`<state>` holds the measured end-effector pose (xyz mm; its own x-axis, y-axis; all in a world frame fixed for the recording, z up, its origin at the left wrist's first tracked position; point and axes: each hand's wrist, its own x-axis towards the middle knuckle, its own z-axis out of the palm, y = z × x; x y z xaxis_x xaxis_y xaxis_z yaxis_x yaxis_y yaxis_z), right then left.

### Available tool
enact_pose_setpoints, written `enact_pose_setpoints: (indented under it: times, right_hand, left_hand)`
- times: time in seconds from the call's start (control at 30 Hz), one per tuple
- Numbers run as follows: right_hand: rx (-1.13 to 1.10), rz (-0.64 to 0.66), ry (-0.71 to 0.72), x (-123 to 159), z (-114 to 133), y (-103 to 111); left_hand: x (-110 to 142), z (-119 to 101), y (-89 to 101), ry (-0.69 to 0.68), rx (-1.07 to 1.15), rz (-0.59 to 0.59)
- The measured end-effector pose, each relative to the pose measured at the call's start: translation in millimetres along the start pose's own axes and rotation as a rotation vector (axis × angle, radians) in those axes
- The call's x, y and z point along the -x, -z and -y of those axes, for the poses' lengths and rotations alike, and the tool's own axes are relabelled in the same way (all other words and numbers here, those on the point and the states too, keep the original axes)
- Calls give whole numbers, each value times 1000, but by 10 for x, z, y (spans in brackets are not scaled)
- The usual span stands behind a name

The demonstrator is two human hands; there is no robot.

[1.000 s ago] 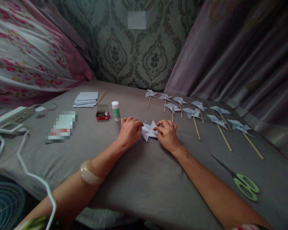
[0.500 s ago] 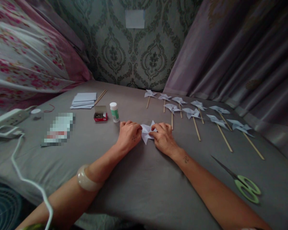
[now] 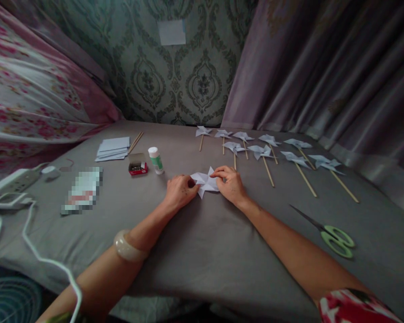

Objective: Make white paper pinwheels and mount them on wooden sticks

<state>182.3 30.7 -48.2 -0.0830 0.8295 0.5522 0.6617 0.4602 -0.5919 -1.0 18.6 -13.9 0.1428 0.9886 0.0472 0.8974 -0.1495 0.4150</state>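
Note:
A white paper pinwheel (image 3: 206, 181) without a visible stick lies between my two hands in the middle of the grey-covered surface (image 3: 202, 251). My left hand (image 3: 182, 190) has its thumb and fingers closed on the left side of the pinwheel. At the opposite edge, my right hand (image 3: 229, 185) pinches a blade between thumb and forefinger. Left of my hands stand a glue stick (image 3: 155, 160) with a white cap and an open small red box (image 3: 138, 167) of metal pins or tacks.
Several finished pinwheels on sticks (image 3: 261, 152) lie at the back right. Green-handled scissors (image 3: 330, 233) rest near my right forearm. At the left are a paper stack (image 3: 113, 148), wooden sticks (image 3: 135, 142), a blurred packet (image 3: 82, 190), a power strip (image 3: 11, 184) and a white cable (image 3: 50, 260).
The view has shifted, so most things appear a little further left. Both hands stay at the pinwheel, and the right-hand fingers have shifted slightly along its edge.

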Motion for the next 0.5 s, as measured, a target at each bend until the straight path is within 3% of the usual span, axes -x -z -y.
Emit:
enact_pose_setpoints:
  times: [0.33,0.5]
  right_hand:
    - [-67,-48,-83,-40,-93,31]
    - [-15,-66,-5,-62,-131,106]
  left_hand:
    - [-67,57,-41,32,196,-13]
    - [-102,106,-44,35,328,-97]
